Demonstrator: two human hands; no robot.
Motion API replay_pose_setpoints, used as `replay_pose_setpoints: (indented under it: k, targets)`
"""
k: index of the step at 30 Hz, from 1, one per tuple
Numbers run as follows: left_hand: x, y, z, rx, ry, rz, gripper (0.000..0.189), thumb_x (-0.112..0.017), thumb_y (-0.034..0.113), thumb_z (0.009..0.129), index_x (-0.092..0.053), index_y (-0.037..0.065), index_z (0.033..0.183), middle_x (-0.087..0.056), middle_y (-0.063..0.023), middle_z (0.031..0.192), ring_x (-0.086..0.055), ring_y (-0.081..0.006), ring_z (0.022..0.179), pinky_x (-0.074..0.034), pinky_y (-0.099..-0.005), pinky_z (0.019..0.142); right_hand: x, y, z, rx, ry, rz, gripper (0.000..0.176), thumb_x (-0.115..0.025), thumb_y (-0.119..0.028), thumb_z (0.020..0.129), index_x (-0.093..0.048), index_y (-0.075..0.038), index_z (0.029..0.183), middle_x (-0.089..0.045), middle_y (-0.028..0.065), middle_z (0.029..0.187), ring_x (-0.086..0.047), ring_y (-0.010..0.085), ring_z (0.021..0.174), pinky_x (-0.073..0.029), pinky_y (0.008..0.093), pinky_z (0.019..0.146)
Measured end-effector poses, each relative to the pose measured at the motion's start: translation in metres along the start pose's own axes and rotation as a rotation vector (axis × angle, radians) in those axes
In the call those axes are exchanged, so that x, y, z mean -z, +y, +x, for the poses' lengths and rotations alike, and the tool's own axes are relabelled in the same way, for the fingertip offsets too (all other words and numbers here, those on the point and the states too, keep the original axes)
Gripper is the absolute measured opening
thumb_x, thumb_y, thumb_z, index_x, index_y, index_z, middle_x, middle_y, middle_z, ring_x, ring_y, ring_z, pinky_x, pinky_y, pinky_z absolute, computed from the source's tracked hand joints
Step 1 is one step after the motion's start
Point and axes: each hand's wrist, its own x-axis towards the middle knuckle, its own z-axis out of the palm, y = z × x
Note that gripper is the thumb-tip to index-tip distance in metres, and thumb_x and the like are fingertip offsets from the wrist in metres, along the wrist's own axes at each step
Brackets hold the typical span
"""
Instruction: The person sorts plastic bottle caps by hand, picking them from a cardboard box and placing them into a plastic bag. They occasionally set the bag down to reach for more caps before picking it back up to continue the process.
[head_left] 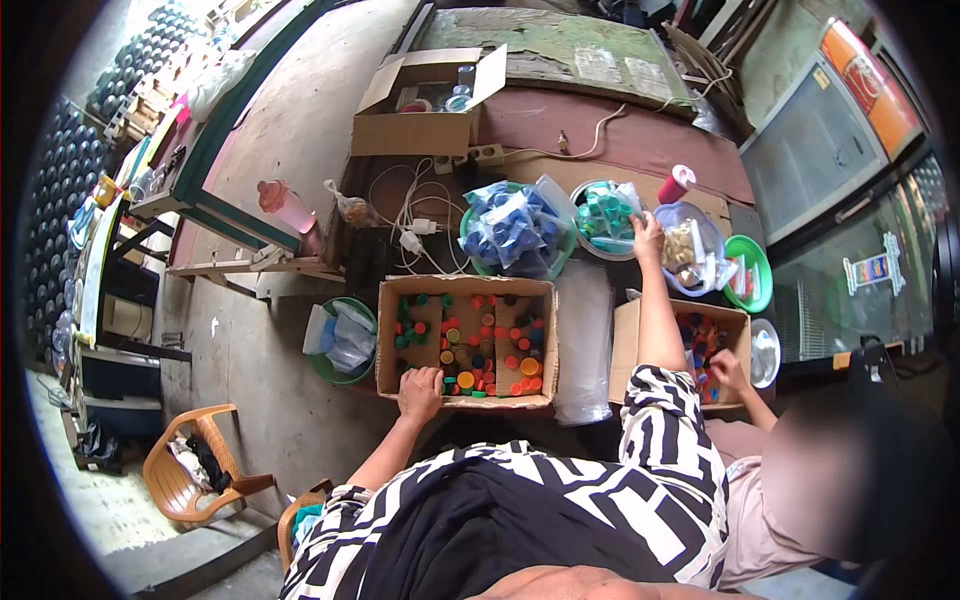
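Observation:
My left hand (421, 393) rests at the near left edge of a cardboard box (468, 402), its fingers curled over the rim. Inside that box lie loose plastic bottle caps (486, 332) in red, orange, green and brown. My right arm stretches forward, and my right hand (648, 238) is at the right side of a bowl of teal caps (606, 216) with clear plastic among them. Its fingers are bent together at the bowl's edge; anything between them is too small to make out. Left of it stands a basin of bagged blue caps (515, 228).
A purple basin (715, 222), a green bowl (748, 272) and a pink tumbler (676, 184) stand to the right. Another person's hand (730, 370) is over a second box (626, 345). Clear plastic sheeting (583, 345) lies between the boxes. White cables (410, 220) run behind.

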Motion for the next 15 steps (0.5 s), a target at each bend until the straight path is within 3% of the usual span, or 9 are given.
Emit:
replay_pose_setpoints:
  k: [2,7,11,13,14,15]
  targets:
    - [0.001,0.004,-0.013,-0.015,-0.007,-0.007,0.02,-0.053,0.025,0.093,-0.065,0.009,0.093,-0.065,-0.0079,0.09,-0.061,-0.0275,0.089,-0.042,-0.0429,0.092,0.001,0.008,-0.007,0.01,-0.033,-0.019,0.042,-0.06,-0.041,0.09,-0.063,-0.004,0.109,-0.064,0.0224,0.097,-0.061,0.0411,0.091,-0.047,0.048,0.079]
    - [0.001,0.002,0.009,-0.027,-0.008,0.01,0.02,-0.053,0.024,0.094,-0.065,0.009,0.094,-0.065,-0.0078,0.089,-0.061,-0.0272,0.088,-0.042,-0.0425,0.093,-0.049,0.05,0.0,-0.272,-0.226,-0.387,0.044,-0.063,-0.043,0.087,-0.064,-0.013,0.119,-0.059,0.0194,0.117,-0.052,0.0341,0.114,-0.04,0.046,0.097]
    - [0.001,0.003,0.008,-0.024,-0.023,0.01,0.02,-0.052,0.024,0.094,-0.065,0.008,0.094,-0.065,-0.0079,0.089,-0.061,-0.0274,0.087,-0.043,-0.0421,0.092,-0.049,0.039,-0.011,-0.197,-0.091,-0.428,0.041,-0.066,-0.035,0.085,-0.063,-0.016,0.121,-0.051,0.012,0.124,-0.049,0.0318,0.115,-0.041,0.0457,0.096]
    - [0.002,0.002,0.01,-0.028,-0.027,0.006,0.02,-0.053,0.024,0.094,-0.065,0.008,0.094,-0.065,-0.0081,0.089,-0.061,-0.0277,0.086,-0.043,-0.0419,0.092,-0.056,0.034,-0.013,0.0,0.125,-0.388,0.05,-0.069,-0.032,0.083,-0.056,-0.016,0.128,-0.05,0.0102,0.127,-0.049,0.0317,0.116,-0.041,0.0465,0.096]
    - [0.003,0.003,0.011,-0.023,-0.035,0.006,0.02,-0.053,0.024,0.094,-0.065,0.008,0.094,-0.065,-0.0081,0.089,-0.061,-0.0277,0.086,-0.043,-0.0419,0.092,-0.058,0.031,-0.016,0.027,0.09,-0.345,0.06,-0.065,-0.041,0.085,-0.047,-0.016,0.137,-0.049,0.009,0.13,-0.047,0.0311,0.121,-0.039,0.0486,0.097]
    - [0.004,0.003,0.011,-0.027,-0.031,0.003,0.021,-0.052,0.024,0.094,-0.065,0.008,0.094,-0.065,-0.0081,0.089,-0.061,-0.028,0.086,-0.043,-0.0421,0.09,-0.058,0.022,-0.02,0.026,0.082,-0.346,0.06,-0.065,-0.041,0.085,-0.047,-0.016,0.137,-0.049,0.009,0.13,-0.047,0.0311,0.121,-0.039,0.0486,0.097]
